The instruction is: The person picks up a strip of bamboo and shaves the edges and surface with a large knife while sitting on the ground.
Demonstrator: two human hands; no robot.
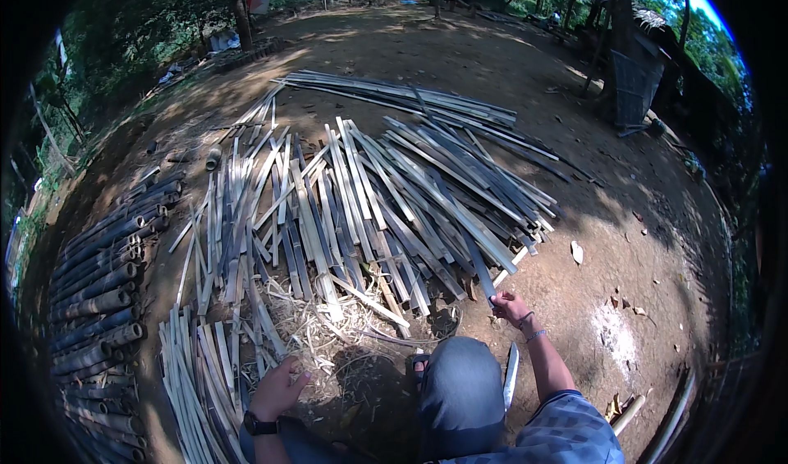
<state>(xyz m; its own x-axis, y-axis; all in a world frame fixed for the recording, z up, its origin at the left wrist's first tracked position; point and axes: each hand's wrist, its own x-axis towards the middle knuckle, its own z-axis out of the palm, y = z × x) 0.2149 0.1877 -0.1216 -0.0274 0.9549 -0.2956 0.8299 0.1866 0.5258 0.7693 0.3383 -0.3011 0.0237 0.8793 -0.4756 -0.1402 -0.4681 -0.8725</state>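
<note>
My right hand [510, 308] is closed on the near end of a long dark bamboo strip [482, 272], which runs away from me along the right side of a big pile of bamboo strips [353, 187]. Low at the left, my left hand [281, 388] has its thumb and fingers apart and nothing visible in it. Beside it lies a second bundle of split strips [182, 374]. Pale curled shavings [305, 326] cover the ground between my hands. A long blade [510, 375] shows next to my knee, its handle hidden.
Several dark bamboo poles [97, 304] are stacked along the left. More long strips [394, 95] lie crosswise beyond the pile. At the right are a patch of pale ash [614, 337] and a cut pole [629, 416]. A woven panel [636, 86] leans by a tree.
</note>
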